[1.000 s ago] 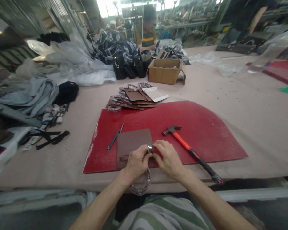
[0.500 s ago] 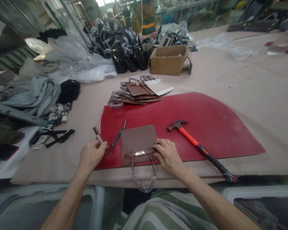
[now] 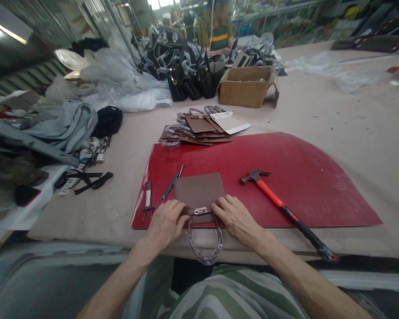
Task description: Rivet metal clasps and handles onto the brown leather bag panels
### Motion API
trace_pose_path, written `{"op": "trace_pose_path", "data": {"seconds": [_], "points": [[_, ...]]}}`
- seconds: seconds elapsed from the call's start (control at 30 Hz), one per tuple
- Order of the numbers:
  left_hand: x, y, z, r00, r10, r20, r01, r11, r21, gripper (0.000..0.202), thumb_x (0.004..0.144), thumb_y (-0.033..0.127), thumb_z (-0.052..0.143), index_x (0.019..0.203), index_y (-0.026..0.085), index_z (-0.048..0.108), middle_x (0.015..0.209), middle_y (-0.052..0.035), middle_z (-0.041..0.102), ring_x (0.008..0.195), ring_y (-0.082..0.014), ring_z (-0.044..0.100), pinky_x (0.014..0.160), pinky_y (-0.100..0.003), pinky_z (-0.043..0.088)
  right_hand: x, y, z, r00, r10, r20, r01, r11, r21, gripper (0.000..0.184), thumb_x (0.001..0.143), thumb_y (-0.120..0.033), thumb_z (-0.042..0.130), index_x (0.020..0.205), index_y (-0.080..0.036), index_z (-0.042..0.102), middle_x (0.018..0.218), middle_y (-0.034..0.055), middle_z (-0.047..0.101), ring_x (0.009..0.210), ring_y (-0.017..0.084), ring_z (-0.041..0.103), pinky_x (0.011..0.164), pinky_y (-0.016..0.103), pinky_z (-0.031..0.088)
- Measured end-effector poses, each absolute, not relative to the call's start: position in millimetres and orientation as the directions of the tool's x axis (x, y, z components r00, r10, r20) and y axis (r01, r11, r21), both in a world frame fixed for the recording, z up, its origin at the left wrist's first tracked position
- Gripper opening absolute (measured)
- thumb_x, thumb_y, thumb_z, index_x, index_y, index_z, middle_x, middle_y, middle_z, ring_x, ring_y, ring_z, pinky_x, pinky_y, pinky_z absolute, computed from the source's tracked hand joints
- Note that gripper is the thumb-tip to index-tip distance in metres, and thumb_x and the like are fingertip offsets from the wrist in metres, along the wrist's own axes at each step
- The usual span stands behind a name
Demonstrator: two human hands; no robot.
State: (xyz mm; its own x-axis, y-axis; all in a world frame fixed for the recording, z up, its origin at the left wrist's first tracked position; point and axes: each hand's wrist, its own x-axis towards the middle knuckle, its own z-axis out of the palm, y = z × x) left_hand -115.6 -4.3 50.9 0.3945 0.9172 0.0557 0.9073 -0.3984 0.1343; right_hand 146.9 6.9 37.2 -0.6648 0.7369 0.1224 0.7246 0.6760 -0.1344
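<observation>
A brown leather bag panel [image 3: 199,190] lies on the red board [image 3: 286,177], its plastic-wrapped handle [image 3: 204,259] hanging toward me over the table edge. Across the panel runs a brown strap with a shiny metal clasp [image 3: 200,211]. My left hand [image 3: 168,221] pinches the strap's left end, fingers closed. At the other end, my right hand [image 3: 236,217] grips the strap close to the clasp. Left of the panel lie a metal punch-like tool with two prongs [image 3: 148,199] and a thin dark tool [image 3: 170,187]. A claw hammer [image 3: 275,199] with an orange and black handle rests to the right.
Behind the board is a pile of brown panels with wrapped handles [image 3: 202,126]. Farther back stand a cardboard box [image 3: 244,91] and black bags [image 3: 186,79]. Plastic wrapping [image 3: 119,84] and grey cloth [image 3: 66,124] lie at left. A person [image 3: 216,31] is beyond the table.
My left hand has laid the pronged tool on the red board and moved right to the strap. My right hand stays at the strap's right end. The view has shifted slightly left.
</observation>
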Motion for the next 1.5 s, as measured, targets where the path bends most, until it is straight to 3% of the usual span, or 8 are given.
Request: {"op": "trace_pose_path", "data": {"seconds": [0.13, 0.33, 0.53, 0.7, 0.9, 1.13, 1.37, 1.5], "points": [[-99.5, -10.1, 43.6, 0.569, 0.822, 0.038, 0.821, -0.570, 0.030, 0.013, 0.094, 0.013, 0.049, 0.099, 0.017, 0.060, 0.094, -0.0089, 0.062, 0.087, -0.0258, 0.056, 0.076, -0.037, 0.046, 145.2, 4.3, 36.2, -0.671, 0.733, 0.113, 0.726, 0.680, -0.102, 0.025, 0.094, -0.012, 0.049, 0.115, -0.016, 0.062, 0.102, 0.0109, 0.060, 0.087, 0.025, 0.045, 0.077, 0.036, 0.037], [-93.9, -6.7, 44.4, 0.645, 0.764, 0.019, 0.761, -0.641, -0.100, 0.018, 0.088, 0.005, 0.045, 0.093, 0.016, 0.059, 0.088, -0.0098, 0.058, 0.079, -0.0266, 0.053, 0.065, -0.037, 0.044, 155.8, 7.8, 27.5, -0.647, 0.737, 0.196, 0.691, 0.676, -0.257, 0.029, 0.093, -0.011, 0.045, 0.112, -0.019, 0.066, 0.108, 0.0100, 0.063, 0.091, 0.022, 0.047, 0.082, 0.034, 0.040], [-134.9, -0.6, 28.9, 0.791, 0.586, 0.177, 0.574, -0.810, 0.117, 0.030, 0.094, 0.008, 0.038, 0.096, 0.017, 0.067, 0.096, -0.0112, 0.069, 0.088, -0.0206, 0.062, 0.080, -0.035, 0.052, 167.0, 16.8, 25.5, -0.699, 0.682, 0.214, 0.589, 0.719, -0.367, 0.028, 0.095, -0.012, 0.043, 0.099, -0.019, 0.070, 0.106, 0.0079, 0.066, 0.090, 0.021, 0.048, 0.082, 0.034, 0.041], [-155.1, -6.4, 13.1, 0.752, 0.528, 0.395, 0.526, -0.841, 0.123, 0.036, 0.094, 0.007, 0.041, 0.113, 0.020, 0.069, 0.120, -0.0109, 0.072, 0.111, -0.0204, 0.065, 0.098, -0.038, 0.054, 173.0, 28.4, 28.1, -0.765, 0.613, 0.197, 0.507, 0.762, -0.402, 0.025, 0.095, -0.016, 0.047, 0.097, -0.021, 0.071, 0.107, 0.0082, 0.067, 0.095, 0.021, 0.050, 0.086, 0.036, 0.042], [-139.4, -19.8, 3.6, 0.633, 0.597, 0.493, 0.621, -0.772, 0.136, 0.032, 0.092, 0.009, 0.049, 0.116, 0.018, 0.068, 0.120, -0.0135, 0.070, 0.113, -0.0241, 0.063, 0.096, -0.041, 0.057, 172.9, 24.6, 16.4, -0.749, 0.589, 0.303, 0.489, 0.801, -0.346, 0.019, 0.091, -0.012, 0.054, 0.096, -0.021, 0.070, 0.107, 0.0085, 0.068, 0.093, 0.022, 0.053, 0.083, 0.037, 0.044], [-113.8, -18.4, 2.1, 0.559, 0.622, 0.548, 0.670, -0.729, 0.143, 0.030, 0.092, 0.009, 0.049, 0.115, 0.016, 0.067, 0.117, -0.0140, 0.070, 0.109, -0.0256, 0.063, 0.093, -0.042, 0.058, 168.7, 12.6, 8.7, -0.480, 0.723, 0.497, 0.609, 0.682, -0.405, 0.026, 0.091, -0.004, 0.046, 0.095, -0.019, 0.066, 0.102, 0.0101, 0.066, 0.094, 0.023, 0.054, 0.081, 0.038, 0.047], [-109.4, -20.0, -3.0, 0.491, 0.668, 0.559, 0.660, -0.704, 0.262, 0.035, 0.089, 0.006, 0.051, 0.118, 0.020, 0.066, 0.120, -0.0117, 0.070, 0.114, -0.0246, 0.063, 0.098, -0.043, 0.055, 162.9, 8.7, 11.6, -0.407, 0.771, 0.489, 0.634, 0.624, -0.456, 0.024, 0.092, -0.004, 0.043, 0.093, -0.018, 0.063, 0.104, 0.0104, 0.066, 0.096, 0.023, 0.056, 0.082, 0.039, 0.049], [-118.0, -9.7, 5.4, 0.333, 0.748, 0.573, 0.662, -0.619, 0.423, 0.034, 0.089, 0.005, 0.048, 0.113, 0.020, 0.067, 0.114, -0.0108, 0.072, 0.108, -0.0208, 0.067, 0.095, -0.037, 0.056, 165.5, 9.9, 11.0, -0.381, 0.767, 0.517, 0.612, 0.628, -0.481, 0.026, 0.091, -0.004, 0.043, 0.093, -0.019, 0.063, 0.103, 0.0090, 0.067, 0.094, 0.022, 0.057, 0.081, 0.038, 0.050]]}}
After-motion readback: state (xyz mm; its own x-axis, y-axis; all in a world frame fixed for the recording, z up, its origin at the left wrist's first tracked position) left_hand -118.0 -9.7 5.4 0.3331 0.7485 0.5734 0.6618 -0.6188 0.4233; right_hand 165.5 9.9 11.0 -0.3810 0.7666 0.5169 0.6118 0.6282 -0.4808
